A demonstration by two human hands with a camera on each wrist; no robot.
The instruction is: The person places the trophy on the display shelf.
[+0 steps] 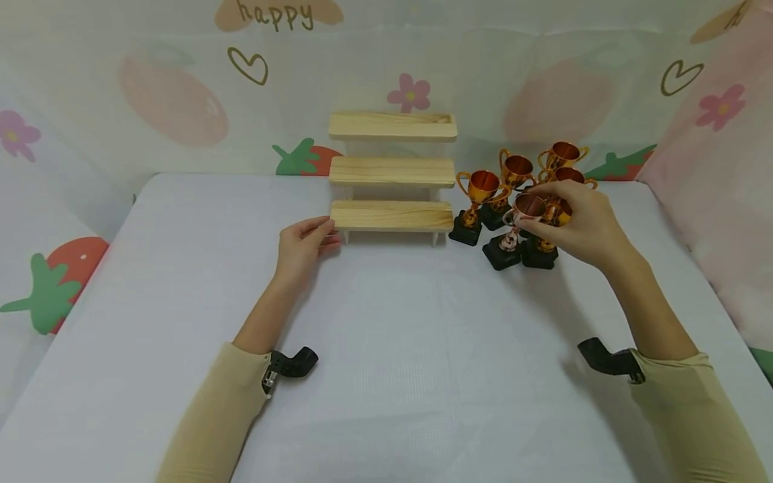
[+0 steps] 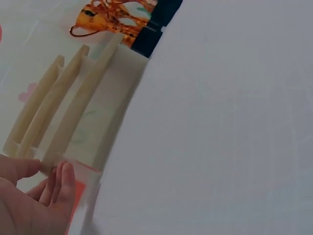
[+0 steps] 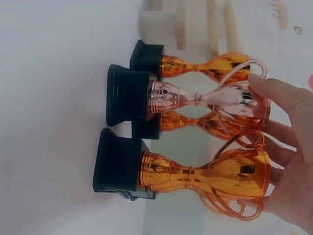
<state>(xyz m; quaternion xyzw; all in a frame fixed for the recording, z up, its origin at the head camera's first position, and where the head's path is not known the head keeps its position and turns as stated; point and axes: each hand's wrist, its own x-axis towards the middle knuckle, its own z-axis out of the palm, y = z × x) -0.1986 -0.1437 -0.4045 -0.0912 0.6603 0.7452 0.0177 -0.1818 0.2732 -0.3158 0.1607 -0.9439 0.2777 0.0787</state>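
Observation:
A three-tier wooden display shelf stands at the back of the white table. My left hand holds the left end of its lowest board, thumb on top and fingers beneath, as the left wrist view shows. To the shelf's right, my right hand pinches the cup of a rose-gold trophy, thumb on the near side and fingers behind. The trophy is upright on a black base; whether it touches the table is unclear. Several gold trophies with black bases cluster around it, partly hidden by my right hand.
A patterned cloth with strawberries, flowers and hearts hangs behind the table, and a pink cloth borders the right side. One gold trophy stands close by the shelf's right end.

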